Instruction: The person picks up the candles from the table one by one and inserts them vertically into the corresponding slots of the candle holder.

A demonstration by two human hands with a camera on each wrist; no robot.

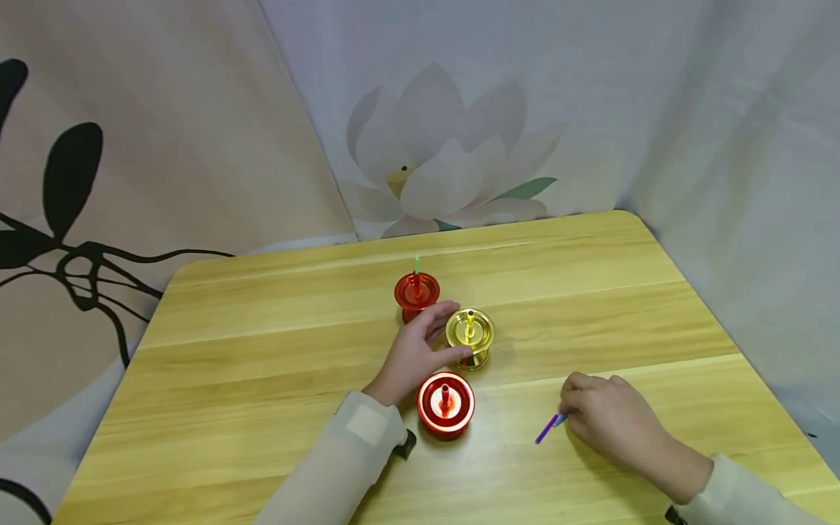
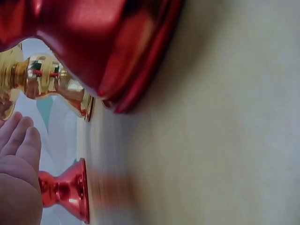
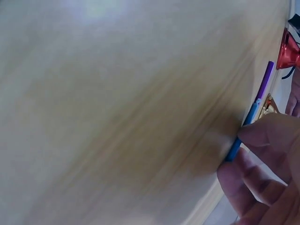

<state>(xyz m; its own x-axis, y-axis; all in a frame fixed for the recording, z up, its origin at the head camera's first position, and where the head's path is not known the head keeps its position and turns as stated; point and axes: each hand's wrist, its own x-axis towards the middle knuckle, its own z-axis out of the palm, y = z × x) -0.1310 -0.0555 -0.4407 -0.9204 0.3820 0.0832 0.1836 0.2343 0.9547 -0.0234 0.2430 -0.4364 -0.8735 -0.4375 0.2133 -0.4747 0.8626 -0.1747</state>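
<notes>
My left hand (image 1: 420,350) reaches round a gold candle holder (image 1: 469,332), fingers on its far side and thumb overlapping its near side. In the left wrist view its fingers (image 2: 29,145) are fairly straight, close by the gold dish. The holder stands upright. Nearer to me, by the left wrist, stands a red candle holder (image 1: 445,405) with a bare tube. Over the table at the right, my right hand (image 1: 610,419) pinches a thin blue candle (image 3: 250,114) between thumb and fingers. A purple candle (image 3: 266,79) shows just past the blue one's end.
Behind the left fingers stands another red candle holder (image 1: 416,292) with a thin green candle (image 1: 416,264) upright in it. All three holders are on the wooden table (image 1: 275,364). Printed cloth (image 1: 453,109) hangs behind the table's far edge.
</notes>
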